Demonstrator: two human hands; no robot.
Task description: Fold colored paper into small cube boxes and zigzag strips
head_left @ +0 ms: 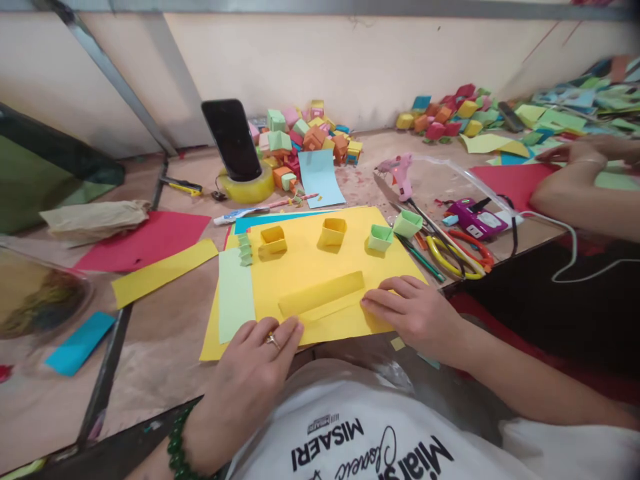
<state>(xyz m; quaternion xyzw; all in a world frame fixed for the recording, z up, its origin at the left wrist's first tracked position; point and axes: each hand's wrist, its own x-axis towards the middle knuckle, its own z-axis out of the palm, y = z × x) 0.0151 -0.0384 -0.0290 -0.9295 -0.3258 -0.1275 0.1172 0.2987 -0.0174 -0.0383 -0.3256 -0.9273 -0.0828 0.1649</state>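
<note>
A folded yellow paper strip [325, 295] lies on the yellow sheet [305, 267] in front of me, its upper flap standing up. My left hand [265, 357], with a ring and a green bead bracelet, has its fingers bent together at the strip's lower left end. At the right end, the fingertips of my right hand [413, 310] press on the strip. Both thumbs are hidden. Beyond stand two small open yellow paper boxes [334, 232] [273, 239] and two light green ones [381, 237] [409, 223]. A pale green sheet [236, 293] and a zigzag-folded green strip [245, 249] lie left.
A phone [231, 139] leans on a tape roll [247, 185] before a pile of paper cubes [315, 137]. A pink glue gun [399, 175], scissors [453, 257] and a purple power strip [475, 219] lie right. Another person's arm [585, 190] rests at far right.
</note>
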